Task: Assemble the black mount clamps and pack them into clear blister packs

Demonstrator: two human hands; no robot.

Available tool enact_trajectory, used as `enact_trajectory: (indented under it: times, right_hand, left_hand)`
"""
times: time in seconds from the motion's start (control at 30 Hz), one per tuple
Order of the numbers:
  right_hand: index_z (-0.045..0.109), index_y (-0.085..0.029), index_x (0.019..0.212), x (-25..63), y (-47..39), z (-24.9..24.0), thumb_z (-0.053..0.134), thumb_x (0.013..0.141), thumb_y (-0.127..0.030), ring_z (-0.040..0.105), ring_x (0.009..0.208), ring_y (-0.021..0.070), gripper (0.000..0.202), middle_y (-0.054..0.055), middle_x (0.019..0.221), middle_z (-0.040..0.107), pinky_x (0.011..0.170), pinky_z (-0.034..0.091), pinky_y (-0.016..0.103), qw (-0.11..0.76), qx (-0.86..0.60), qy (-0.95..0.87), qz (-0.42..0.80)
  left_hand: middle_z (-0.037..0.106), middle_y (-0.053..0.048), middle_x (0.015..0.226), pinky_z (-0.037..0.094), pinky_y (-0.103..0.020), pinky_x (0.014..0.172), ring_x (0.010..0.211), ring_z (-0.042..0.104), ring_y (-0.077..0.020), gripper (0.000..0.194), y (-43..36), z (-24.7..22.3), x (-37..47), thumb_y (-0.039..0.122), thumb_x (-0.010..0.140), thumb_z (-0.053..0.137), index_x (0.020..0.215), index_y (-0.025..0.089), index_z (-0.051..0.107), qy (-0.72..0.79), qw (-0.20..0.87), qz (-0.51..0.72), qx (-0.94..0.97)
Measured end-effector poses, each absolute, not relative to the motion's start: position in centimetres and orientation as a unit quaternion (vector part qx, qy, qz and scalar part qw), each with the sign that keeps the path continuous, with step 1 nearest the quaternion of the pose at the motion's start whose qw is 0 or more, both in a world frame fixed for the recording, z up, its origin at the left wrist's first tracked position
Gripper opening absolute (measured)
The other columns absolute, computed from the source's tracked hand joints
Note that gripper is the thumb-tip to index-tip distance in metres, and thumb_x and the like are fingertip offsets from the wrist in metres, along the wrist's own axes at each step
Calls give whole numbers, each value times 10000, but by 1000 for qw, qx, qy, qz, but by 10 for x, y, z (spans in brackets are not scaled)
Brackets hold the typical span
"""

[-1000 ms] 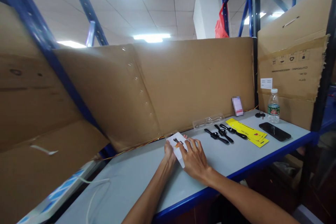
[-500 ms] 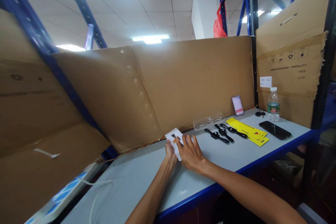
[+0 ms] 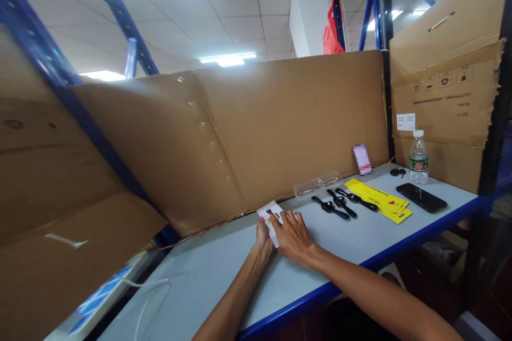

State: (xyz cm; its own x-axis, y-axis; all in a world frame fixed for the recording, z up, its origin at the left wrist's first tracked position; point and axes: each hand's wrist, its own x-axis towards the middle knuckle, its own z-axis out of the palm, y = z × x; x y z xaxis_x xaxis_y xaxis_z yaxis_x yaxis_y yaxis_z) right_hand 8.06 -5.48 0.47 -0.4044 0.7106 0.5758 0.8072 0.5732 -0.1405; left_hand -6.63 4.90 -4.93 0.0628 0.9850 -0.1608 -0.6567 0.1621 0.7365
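Observation:
My left hand (image 3: 264, 235) is closed on the left and lower edge of a small white card or booklet (image 3: 274, 232) with a dark and orange picture on its face. My right hand (image 3: 294, 234) reaches across from the right, its bent fingers on the card's face and right edge. Both hands are just above the grey tabletop (image 3: 208, 266). To their right lie three black two-handled tools (image 3: 338, 203), apparently spokeshaves. A clear plastic blister tray (image 3: 318, 185) rests behind these, against the cardboard. Overlapping yellow printed cards (image 3: 378, 200) lie beside the tools.
A black phone (image 3: 421, 197), a water bottle (image 3: 418, 159) and keys (image 3: 397, 171) are at the right end. Another phone-like thing (image 3: 362, 159) leans on the cardboard wall (image 3: 296, 122). At left are a power strip (image 3: 100, 298) and white cable (image 3: 146, 303). A blue edge (image 3: 296, 309) borders the table.
The card and both hands have shifted slightly right and down, with the card's top tipped a little lower. The right fingers have curled slightly on it. The camera view has also moved a little.

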Motion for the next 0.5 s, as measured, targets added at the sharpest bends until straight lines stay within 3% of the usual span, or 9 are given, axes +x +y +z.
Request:
enact_trajectory:
  times: [0.1,0.23,0.4,0.5]
  right_hand:
    - [344,-143,1497,86,-55,4,680,718,-149,518,1198,317,848,174,1351,561,1024,381,467,304,-454,-835,-58]
    - [253,-102,1549,103,-50,2,660,646,-72,469,1282,327,991,215,1439,494,1067,347,477,310,-475,-824,-1]
    - [498,-163,1423,130,-38,1,607,727,-66,572,1179,275,711,136,1259,658,978,444,409,332,-460,-815,117]
    - [596,-194,1328,137,-37,1,710,794,-215,642,1063,240,546,79,1141,719,902,483,339,348,-361,-845,186]
  left_hand:
    - [693,-27,675,589,-368,773,677,709,-236,325,49,-48,-64,437,949,437,1013,215,666,338,663,638,196]
    - [745,-88,830,582,-417,786,759,726,-274,491,45,-39,-65,547,942,425,1186,183,645,328,657,658,168]
    - [756,-143,926,552,-484,846,811,727,-304,618,38,-24,-72,567,970,322,1346,144,570,299,675,655,162]
    - [754,-149,933,551,-488,835,772,724,-298,631,35,-20,-73,569,969,338,1367,128,550,299,678,651,166]
